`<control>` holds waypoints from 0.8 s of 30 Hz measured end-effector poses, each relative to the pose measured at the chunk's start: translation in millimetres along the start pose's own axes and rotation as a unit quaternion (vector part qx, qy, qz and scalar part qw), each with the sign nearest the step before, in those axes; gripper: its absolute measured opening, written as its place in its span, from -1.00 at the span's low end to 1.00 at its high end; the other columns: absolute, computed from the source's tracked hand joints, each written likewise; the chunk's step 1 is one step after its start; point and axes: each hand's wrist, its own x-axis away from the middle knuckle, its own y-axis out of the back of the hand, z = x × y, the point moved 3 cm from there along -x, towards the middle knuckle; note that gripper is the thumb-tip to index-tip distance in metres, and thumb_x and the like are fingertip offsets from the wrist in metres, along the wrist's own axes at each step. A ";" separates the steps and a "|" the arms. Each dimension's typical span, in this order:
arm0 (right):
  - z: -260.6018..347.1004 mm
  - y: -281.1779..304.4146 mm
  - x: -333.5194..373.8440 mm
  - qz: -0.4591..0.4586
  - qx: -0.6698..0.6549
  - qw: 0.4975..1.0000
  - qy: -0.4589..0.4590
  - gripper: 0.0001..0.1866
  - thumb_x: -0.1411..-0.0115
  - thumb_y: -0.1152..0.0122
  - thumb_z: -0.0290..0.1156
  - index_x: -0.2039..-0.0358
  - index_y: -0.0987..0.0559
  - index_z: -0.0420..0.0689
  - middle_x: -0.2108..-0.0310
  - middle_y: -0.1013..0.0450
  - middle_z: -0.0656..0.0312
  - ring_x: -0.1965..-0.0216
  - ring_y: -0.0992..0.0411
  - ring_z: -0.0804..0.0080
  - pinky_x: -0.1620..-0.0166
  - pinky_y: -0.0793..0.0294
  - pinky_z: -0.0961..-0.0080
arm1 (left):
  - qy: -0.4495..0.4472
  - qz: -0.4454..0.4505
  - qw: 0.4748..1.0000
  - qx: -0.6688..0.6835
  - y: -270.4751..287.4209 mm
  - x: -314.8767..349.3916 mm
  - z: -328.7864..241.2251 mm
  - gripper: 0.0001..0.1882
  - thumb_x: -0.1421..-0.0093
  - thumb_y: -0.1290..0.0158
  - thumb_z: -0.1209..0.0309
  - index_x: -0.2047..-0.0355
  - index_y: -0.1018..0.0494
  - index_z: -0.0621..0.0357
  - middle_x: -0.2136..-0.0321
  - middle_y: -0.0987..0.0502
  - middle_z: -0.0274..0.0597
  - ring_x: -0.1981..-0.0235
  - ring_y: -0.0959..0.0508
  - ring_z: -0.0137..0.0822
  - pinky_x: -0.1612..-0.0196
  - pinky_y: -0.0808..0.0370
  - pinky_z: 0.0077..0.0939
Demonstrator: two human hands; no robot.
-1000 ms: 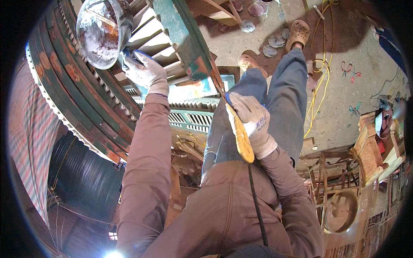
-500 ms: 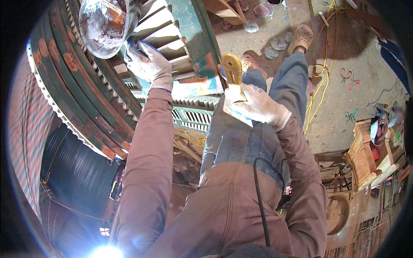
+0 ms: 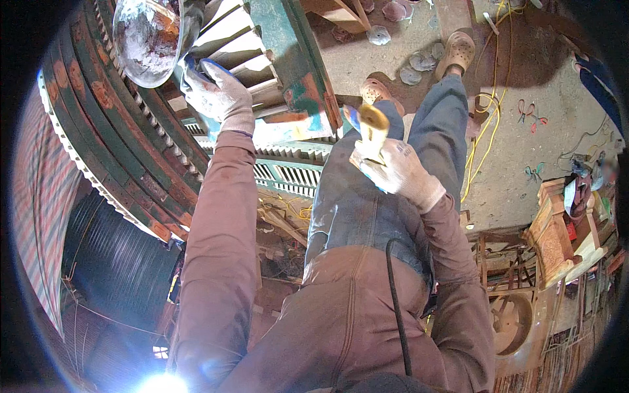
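Observation:
My left hand (image 3: 219, 98), in a pale glove with blue fingertips, curls at the right side of a clear bowl (image 3: 149, 42) and holds it; its fingers are partly hidden behind the wall. White and brown paste is smeared inside the bowl, which tilts its opening toward me. My right hand (image 3: 396, 167), in a similar glove, is closed around a putty knife (image 3: 373, 124) in front of my thighs. Its yellow handle points up and away, while most of the wide blade is hidden by the hand.
A large green-and-brown curved frame (image 3: 124, 131) with toothed edges fills the left. Beside it stands a slatted green panel (image 3: 295, 72). Yellow cable (image 3: 488, 131) and flat grey discs (image 3: 416, 65) lie on the floor at the right. A carved wooden piece (image 3: 557, 236) stands far right.
My right hand has turned the putty knife, so its handle points more toward me and less blade shows. The left hand and bowl have shifted slightly left in view, along with the scene.

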 end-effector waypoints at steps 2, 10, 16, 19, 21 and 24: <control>1.4 -4.6 -9.6 -0.004 0.015 1.000 0.012 -0.75 -0.19 -0.26 -0.37 0.13 -0.56 -0.16 0.32 -0.55 0.07 0.26 -0.55 0.05 0.20 -0.51 0.23 | -0.003 -0.007 1.000 0.005 -1.6 -1.5 0.1 -0.52 -0.36 0.05 0.16 -0.14 -0.38 0.25 0.03 -0.47 0.23 0.01 -0.45 0.19 -0.07 -0.35 -0.01; -13.1 -3.4 5.3 0.041 -0.081 0.995 -0.031 -0.73 -0.21 -0.24 -0.24 0.15 -0.52 -0.09 0.33 -0.55 0.06 0.25 -0.54 0.00 0.18 -0.49 0.15 | 0.011 0.009 1.000 -0.019 -0.7 0.7 0.6 -0.53 -0.39 0.08 0.14 -0.09 -0.41 0.27 0.04 -0.46 0.18 0.04 -0.44 0.17 -0.03 -0.36 0.02; -10.5 17.2 -27.5 0.023 -0.053 0.998 -0.013 -0.69 -0.22 -0.22 -0.24 0.08 -0.51 -0.10 0.42 -0.54 0.06 0.35 -0.55 -0.04 0.29 -0.52 0.19 | 0.007 0.000 1.000 -0.012 0.6 0.6 -1.7 -0.56 -0.38 0.07 0.17 -0.07 -0.42 0.27 0.05 -0.47 0.19 0.05 -0.46 0.17 -0.02 -0.37 0.01; 2.4 16.7 -45.8 0.124 -0.019 0.986 -0.107 -0.62 -0.20 -0.19 -0.30 -0.03 -0.47 -0.08 0.46 -0.53 0.05 0.43 -0.54 -0.01 0.36 -0.53 0.16 | -0.002 -0.002 1.000 -0.001 -1.5 -0.9 -1.4 -0.57 -0.39 0.08 0.17 -0.07 -0.42 0.27 0.04 -0.46 0.18 0.04 -0.45 0.17 -0.02 -0.37 0.02; -0.3 11.6 -36.1 0.116 0.030 0.991 -0.062 -0.54 -0.17 -0.18 -0.33 -0.11 -0.43 -0.04 0.46 -0.52 0.05 0.43 -0.55 0.04 0.37 -0.52 0.15 | -0.004 -0.001 1.000 -0.002 -4.0 -2.1 -1.3 -0.56 -0.38 0.06 0.17 -0.09 -0.41 0.27 0.04 -0.47 0.18 0.03 -0.46 0.17 -0.04 -0.37 0.00; -7.2 11.8 -10.7 0.069 0.090 0.993 0.007 -0.42 -0.14 -0.19 -0.34 -0.21 -0.36 -0.01 0.44 -0.51 0.07 0.43 -0.53 0.06 0.38 -0.51 0.15 | 0.003 -0.001 1.000 -0.021 -2.9 0.3 4.3 -0.53 -0.36 0.05 0.16 -0.12 -0.39 0.27 0.03 -0.47 0.19 0.03 -0.47 0.16 -0.06 -0.37 -0.03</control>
